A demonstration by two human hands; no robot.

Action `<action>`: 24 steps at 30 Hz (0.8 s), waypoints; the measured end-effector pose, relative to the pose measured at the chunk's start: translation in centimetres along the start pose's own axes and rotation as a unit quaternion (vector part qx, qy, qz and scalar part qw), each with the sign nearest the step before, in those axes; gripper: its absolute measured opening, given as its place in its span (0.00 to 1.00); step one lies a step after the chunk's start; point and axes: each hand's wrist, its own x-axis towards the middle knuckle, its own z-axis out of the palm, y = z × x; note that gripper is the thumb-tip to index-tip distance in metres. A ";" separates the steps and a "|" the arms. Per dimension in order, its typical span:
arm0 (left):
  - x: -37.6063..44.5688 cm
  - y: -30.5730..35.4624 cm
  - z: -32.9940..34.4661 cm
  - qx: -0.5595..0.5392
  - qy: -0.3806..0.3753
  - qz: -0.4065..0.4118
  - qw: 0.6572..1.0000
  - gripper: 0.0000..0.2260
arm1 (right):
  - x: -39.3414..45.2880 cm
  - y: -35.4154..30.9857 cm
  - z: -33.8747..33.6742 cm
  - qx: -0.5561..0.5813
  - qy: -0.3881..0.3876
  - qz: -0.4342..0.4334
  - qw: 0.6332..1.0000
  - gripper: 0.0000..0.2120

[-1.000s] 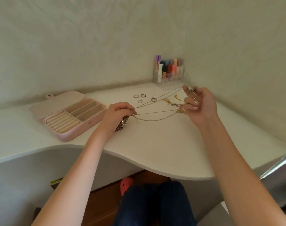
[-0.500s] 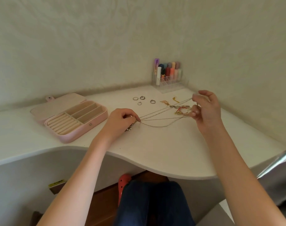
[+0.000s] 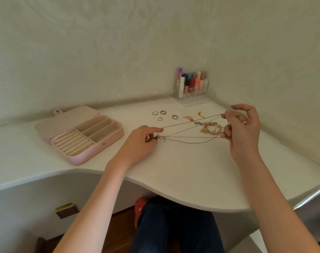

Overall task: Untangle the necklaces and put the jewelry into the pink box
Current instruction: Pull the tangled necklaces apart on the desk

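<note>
stretching between hands, thin silver necklaces

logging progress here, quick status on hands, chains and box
Left hand and right hand both pinching the necklace chains, stretched between them, still crossed. Pink box open, nothing visible inside. Rings loose on desk.

box left of rings, organizer behind.

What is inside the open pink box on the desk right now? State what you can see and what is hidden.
The pink box shows bare ring-roll slots in front and three long, bare compartments behind; no jewelry is visible inside. The near wall hides the front edge of the slots, and nothing shows under the padding.
</note>
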 end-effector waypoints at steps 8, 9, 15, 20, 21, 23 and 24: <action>-0.3 0.3 -0.5 -0.061 0.005 0.005 0.998 0.29 | 0.0 0.9 0.1 -0.092 0.023 0.000 0.996 0.07; -0.4 0.2 -0.5 -0.087 0.009 -0.005 0.996 0.29 | 0.0 0.9 0.1 -0.098 0.022 -0.001 0.995 0.06; -0.3 0.5 -0.8 -0.194 0.008 -0.029 0.981 0.25 | -0.4 0.9 0.0 -0.165 0.012 -0.024 0.986 0.06; -0.2 0.4 -0.9 -0.242 0.009 -0.025 0.970 0.21 | -0.7 0.8 0.1 -0.203 -0.003 -0.022 0.979 0.05; -0.1 0.3 -0.9 -0.247 0.009 -0.031 0.969 0.21 | -0.8 0.8 0.1 -0.213 -0.008 -0.019 0.977 0.05; 0.0 0.0 -0.9 -0.246 0.009 -0.040 0.968 0.22 | -0.7 1.0 0.1 -0.239 -0.027 -0.009 0.970 0.04; 0.1 0.0 -0.9 -0.246 0.007 -0.040 0.968 0.23 | -0.7 1.1 0.2 -0.253 -0.039 -0.006 0.967 0.04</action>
